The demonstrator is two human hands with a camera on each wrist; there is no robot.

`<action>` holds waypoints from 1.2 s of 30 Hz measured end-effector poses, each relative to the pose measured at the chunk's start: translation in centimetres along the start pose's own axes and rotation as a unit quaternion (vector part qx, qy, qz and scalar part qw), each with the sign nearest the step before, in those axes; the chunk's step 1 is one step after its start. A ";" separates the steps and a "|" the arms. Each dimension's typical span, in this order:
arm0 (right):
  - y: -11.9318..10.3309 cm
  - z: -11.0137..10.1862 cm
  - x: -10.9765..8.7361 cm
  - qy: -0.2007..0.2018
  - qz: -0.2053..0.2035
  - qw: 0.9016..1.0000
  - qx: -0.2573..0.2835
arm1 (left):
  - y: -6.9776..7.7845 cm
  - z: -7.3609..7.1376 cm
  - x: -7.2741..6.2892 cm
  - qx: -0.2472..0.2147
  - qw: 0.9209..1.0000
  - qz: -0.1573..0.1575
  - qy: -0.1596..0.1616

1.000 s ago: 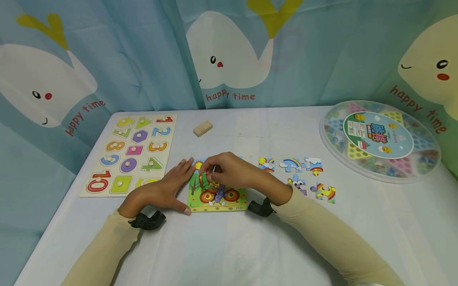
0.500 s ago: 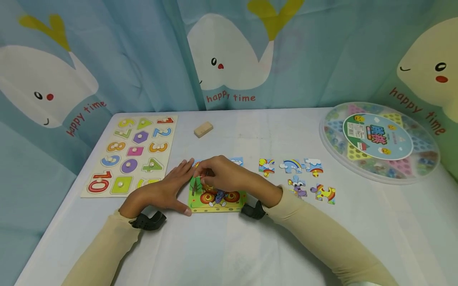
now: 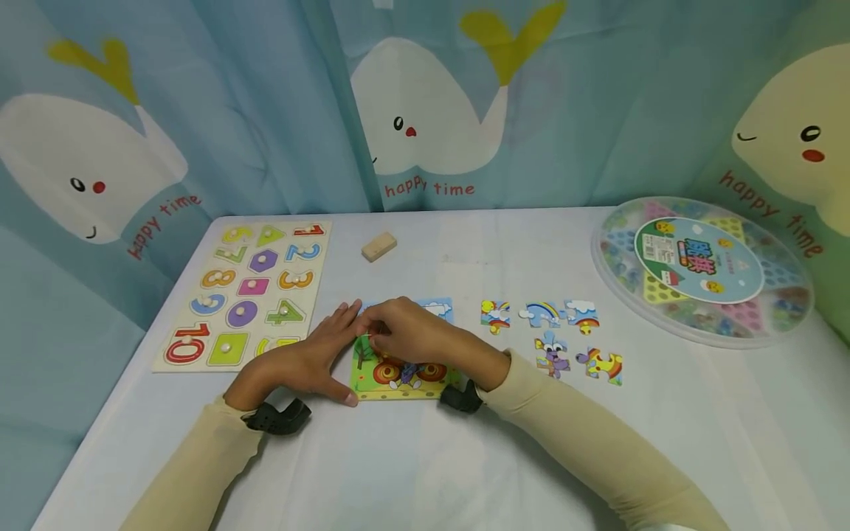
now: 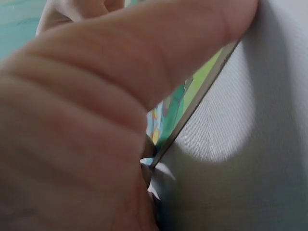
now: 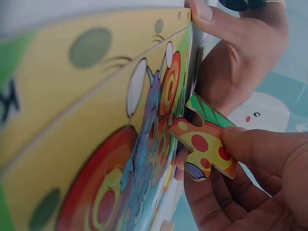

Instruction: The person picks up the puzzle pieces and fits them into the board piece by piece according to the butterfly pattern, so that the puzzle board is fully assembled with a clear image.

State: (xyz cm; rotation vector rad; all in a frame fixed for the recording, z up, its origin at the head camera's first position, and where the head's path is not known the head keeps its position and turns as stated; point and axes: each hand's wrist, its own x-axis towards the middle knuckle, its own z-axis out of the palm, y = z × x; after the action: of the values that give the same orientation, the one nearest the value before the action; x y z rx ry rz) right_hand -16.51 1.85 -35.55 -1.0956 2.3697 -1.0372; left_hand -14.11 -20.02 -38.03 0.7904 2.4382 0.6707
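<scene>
My left hand (image 3: 307,363) lies along the left edge of a picture puzzle board (image 3: 405,392), fingers extended and spread, thumb near its lower left corner. In the left wrist view, the thumb (image 4: 192,41) touches the board's edge. Over the upper left part of the board, my right hand (image 3: 408,332) pinches a jigsaw piece (image 5: 204,144) between thumb and fingers. That piece is yellow and orange with red spots and a green corner. It stands tilted against the board's surface in the right wrist view; the head view mostly hides it behind the hand.
Several loose jigsaw pieces, including a rainbow piece (image 3: 542,313) and a purple one (image 3: 553,355), lie right of the board. A number puzzle board (image 3: 262,284) is at left, a wooden block (image 3: 379,247) behind, and a round game box (image 3: 704,269) at far right.
My right hand has shifted a little left over the board, keeping hold of the jigsaw piece, which has become mostly hidden. My left hand stays at the board's edge.
</scene>
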 end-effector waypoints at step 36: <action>-0.2 0.5 1.1 0.008 0.064 0.996 -0.064 | 0.0 0.1 0.1 0.013 1.000 0.002 0.009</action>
State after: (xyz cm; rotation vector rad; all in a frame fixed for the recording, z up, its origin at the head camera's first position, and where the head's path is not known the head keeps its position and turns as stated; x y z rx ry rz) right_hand -16.87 0.68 -35.76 -0.9664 2.5109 -0.8642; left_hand -14.15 -19.92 -38.17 0.8022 2.4669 0.6517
